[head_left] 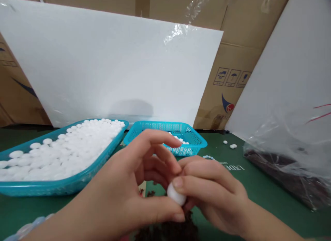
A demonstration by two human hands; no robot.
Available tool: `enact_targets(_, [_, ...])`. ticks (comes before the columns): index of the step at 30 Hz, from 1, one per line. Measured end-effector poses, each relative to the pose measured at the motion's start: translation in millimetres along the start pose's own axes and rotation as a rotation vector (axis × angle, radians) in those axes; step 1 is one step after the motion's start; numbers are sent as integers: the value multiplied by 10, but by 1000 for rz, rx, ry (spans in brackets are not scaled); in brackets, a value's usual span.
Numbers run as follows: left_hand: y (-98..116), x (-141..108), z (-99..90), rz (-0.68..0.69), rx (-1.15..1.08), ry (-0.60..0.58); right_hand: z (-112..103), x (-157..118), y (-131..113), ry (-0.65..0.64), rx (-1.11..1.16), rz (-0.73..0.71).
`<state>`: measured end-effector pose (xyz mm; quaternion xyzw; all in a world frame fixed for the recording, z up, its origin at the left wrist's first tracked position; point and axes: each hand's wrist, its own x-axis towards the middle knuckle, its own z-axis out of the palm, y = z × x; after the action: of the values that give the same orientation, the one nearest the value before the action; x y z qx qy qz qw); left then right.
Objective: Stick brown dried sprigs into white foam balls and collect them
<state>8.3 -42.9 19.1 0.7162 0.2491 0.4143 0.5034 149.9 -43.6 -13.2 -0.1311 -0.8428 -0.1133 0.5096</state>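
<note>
A small white ball (pixel 176 194) is held between my two hands, low in the middle of the view. My left hand (pixel 144 179) comes from the left, its thumb under the ball and its fingers curled around behind. My right hand (pixel 212 191) pinches the ball from the right with the thumb on top. The fingertips of both hands meet at the ball. Small dark brown pieces (pixel 178 230) lie on the table below my hands, partly hidden by them.
A blue tray (pixel 77 179) full of white balls stands at the left. Behind my hands is a blue basket (pixel 199 141) with some white balls. Loose white balls (pixel 233 146) and a plastic bag (pixel 289 175) of dark material lie right on the green table (pixel 238 179).
</note>
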Motion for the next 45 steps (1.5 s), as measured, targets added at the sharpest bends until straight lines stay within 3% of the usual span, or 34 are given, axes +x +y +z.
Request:
enact_targets(3, [-21,42,-38,22,-57,-50,-23,1,2,69,5,2])
enact_targets(8, [-87,112,-127,-82,-91,-60,-43,35,15,90,-45,56])
enact_targets(13, [-73,132,-107,-68,-73,-92,51,15,33,173,132,126])
enact_targets(23, [-123,129,-137,158,-52,8,142,16,-50,369,722,775])
enact_targets(26, [-131,115,-119,164,-88,6,131,77,-75,396,768,945])
enact_targets(29, [-145,108,-99,168,-132,1,104,104,-103,414,728,1023])
enact_targets(34, [-176,159,-81,218,-90,57,79,93,-130,402,658,995])
enact_targets(45, [-138,154,-105,241,18,79,33,66,-91,194,448,558])
